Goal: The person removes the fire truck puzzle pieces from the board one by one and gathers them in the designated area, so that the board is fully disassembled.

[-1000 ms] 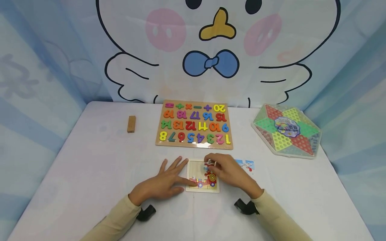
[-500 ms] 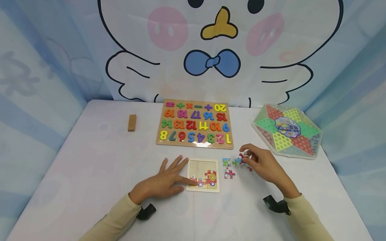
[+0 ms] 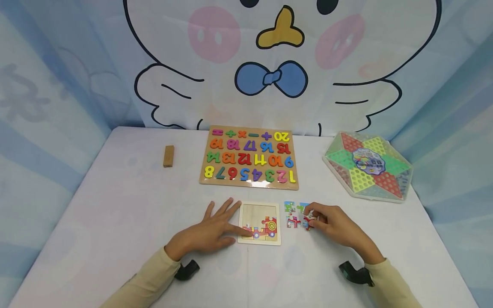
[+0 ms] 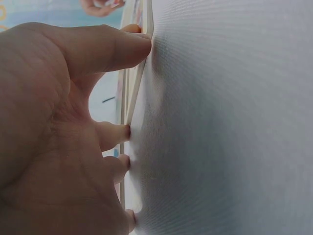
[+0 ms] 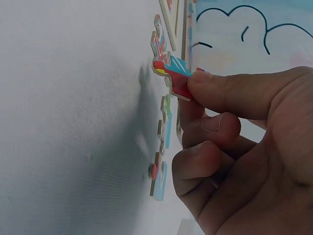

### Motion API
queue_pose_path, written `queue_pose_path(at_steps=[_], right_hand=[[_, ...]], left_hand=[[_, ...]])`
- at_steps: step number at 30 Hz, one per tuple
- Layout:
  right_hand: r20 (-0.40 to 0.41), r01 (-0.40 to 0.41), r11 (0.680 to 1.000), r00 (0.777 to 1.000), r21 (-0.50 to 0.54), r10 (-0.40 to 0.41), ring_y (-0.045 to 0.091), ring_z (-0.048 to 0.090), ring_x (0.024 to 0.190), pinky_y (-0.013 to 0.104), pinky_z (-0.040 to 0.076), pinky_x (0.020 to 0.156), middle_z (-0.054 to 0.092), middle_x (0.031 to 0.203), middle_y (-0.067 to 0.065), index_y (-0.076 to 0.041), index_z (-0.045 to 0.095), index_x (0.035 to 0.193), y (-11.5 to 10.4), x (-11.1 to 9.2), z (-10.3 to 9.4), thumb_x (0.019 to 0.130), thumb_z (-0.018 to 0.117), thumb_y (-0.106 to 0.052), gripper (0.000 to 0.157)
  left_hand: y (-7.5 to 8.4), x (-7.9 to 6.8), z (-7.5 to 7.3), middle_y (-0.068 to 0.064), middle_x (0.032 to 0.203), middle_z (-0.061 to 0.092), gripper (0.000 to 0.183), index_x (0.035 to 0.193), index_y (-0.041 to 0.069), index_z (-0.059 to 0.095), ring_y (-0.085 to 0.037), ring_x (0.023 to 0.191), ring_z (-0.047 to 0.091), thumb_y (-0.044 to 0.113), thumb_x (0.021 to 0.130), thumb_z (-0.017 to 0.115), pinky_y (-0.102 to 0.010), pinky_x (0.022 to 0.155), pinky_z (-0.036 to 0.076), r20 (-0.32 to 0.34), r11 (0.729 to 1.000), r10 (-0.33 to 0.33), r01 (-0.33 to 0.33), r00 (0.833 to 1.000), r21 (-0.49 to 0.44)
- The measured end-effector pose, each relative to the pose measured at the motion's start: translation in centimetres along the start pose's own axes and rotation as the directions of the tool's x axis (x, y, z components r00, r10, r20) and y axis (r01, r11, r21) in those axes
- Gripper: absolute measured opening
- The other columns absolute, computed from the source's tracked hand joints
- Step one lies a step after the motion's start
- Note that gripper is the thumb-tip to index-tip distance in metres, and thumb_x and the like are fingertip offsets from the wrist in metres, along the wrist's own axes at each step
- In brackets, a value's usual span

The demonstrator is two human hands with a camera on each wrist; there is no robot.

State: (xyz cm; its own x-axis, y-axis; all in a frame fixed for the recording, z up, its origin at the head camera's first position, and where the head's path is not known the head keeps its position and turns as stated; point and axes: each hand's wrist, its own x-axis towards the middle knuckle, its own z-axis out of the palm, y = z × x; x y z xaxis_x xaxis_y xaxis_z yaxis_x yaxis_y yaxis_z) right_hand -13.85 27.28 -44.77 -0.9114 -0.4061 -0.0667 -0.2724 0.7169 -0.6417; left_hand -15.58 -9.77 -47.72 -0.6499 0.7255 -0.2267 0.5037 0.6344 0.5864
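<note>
My left hand (image 3: 206, 233) lies spread at the left side of a small wooden puzzle tray (image 3: 259, 244). Its index finger reaches over the frame onto the joined red and yellow puzzle pieces (image 3: 271, 224) in the tray's lower right part. In the left wrist view, the thumb and fingertips of the left hand (image 4: 54, 112) are down at the tray edge. To the right of the tray, my right hand (image 3: 335, 224) pinches a red and blue puzzle piece (image 5: 180, 81) between thumb and fingers. Loose puzzle pieces (image 3: 289, 207) lie beside and below that hand.
Behind the tray lies a wooden number board (image 3: 248, 158) with coloured numerals. A hexagonal board game box (image 3: 367, 167) is at the back right, a small wooden block (image 3: 168, 156) at the back left. A printed curtain (image 3: 269, 107) hangs behind the table.
My right hand has left the tray and moved right to the loose pieces, then slightly toward me, a piece in its fingers. My left hand keeps its place.
</note>
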Motion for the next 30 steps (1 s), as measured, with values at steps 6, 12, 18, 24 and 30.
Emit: queue_pose_path(at_steps=[6, 12, 18, 24, 30], right_hand=[[0.01, -0.009, 1.0, 1.0, -0.006, 0.009, 0.004, 0.042, 0.061, 0.023, 0.037, 0.056, 0.053, 0.074, -0.008, -0.012, 0.068, 0.11, 0.3, 0.1, 0.3, 0.093, 0.071, -0.002, 0.02], [0.002, -0.018, 1.0, 1.0, -0.02, 0.018, 0.004, 0.041, 0.061, 0.023, 0.036, 0.056, 0.05, 0.072, -0.008, -0.012, 0.066, 0.11, 0.4, 0.1, 0.4, 0.093, 0.071, -0.002, 0.02], [-0.012, -0.03, 0.999, 0.999, -0.033, 0.03, 0.004, 0.042, 0.062, 0.023, 0.037, 0.055, 0.052, 0.075, -0.007, -0.011, 0.062, 0.111, 0.3, 0.2, 0.6, 0.093, 0.071, -0.002, 0.022], [-0.066, -0.032, 0.997, 0.997, -0.068, 0.028, 0.007, 0.046, 0.068, 0.024, 0.042, 0.059, 0.054, 0.081, -0.006, -0.008, 0.066, 0.109, 0.3, 0.1, 1.1, 0.089, 0.075, 0.0, 0.023], [-0.1, -0.034, 0.994, 0.995, -0.104, 0.024, 0.008, 0.046, 0.073, 0.024, 0.042, 0.061, 0.057, 0.091, -0.003, -0.006, 0.068, 0.11, 0.5, 0.0, 1.5, 0.088, 0.077, -0.001, 0.025]], left_hand=[[0.0, 0.0, 0.0, -0.012, 0.171, 0.012, 0.04, 0.134, 0.04, 0.068, -0.034, 0.157, -0.004, 0.02, 0.099, 0.066, -0.069, 0.117, -0.009, -0.001, 1.0, 0.001, -0.001, 1.0, -0.007], [-0.1, 0.1, 0.1, -0.012, 0.171, 0.012, 0.04, 0.134, 0.04, 0.068, -0.034, 0.157, -0.004, 0.021, 0.099, 0.067, -0.069, 0.117, -0.009, -0.003, 1.0, 0.004, -0.004, 1.0, 0.0], [-0.1, 0.1, 0.1, -0.011, 0.171, 0.012, 0.04, 0.134, 0.04, 0.068, -0.034, 0.157, -0.004, 0.02, 0.099, 0.067, -0.069, 0.117, -0.009, 0.001, 1.0, -0.002, 0.002, 1.0, -0.004], [-0.1, 0.0, 0.0, -0.012, 0.171, 0.012, 0.041, 0.134, 0.039, 0.068, -0.034, 0.157, -0.004, 0.02, 0.099, 0.067, -0.069, 0.117, -0.009, 0.001, 1.0, -0.004, 0.004, 1.0, -0.005], [0.0, 0.0, 0.0, -0.012, 0.171, 0.012, 0.04, 0.134, 0.039, 0.068, -0.034, 0.157, -0.004, 0.02, 0.098, 0.068, -0.07, 0.117, -0.008, -0.002, 1.0, -0.002, 0.002, 1.0, -0.006]])
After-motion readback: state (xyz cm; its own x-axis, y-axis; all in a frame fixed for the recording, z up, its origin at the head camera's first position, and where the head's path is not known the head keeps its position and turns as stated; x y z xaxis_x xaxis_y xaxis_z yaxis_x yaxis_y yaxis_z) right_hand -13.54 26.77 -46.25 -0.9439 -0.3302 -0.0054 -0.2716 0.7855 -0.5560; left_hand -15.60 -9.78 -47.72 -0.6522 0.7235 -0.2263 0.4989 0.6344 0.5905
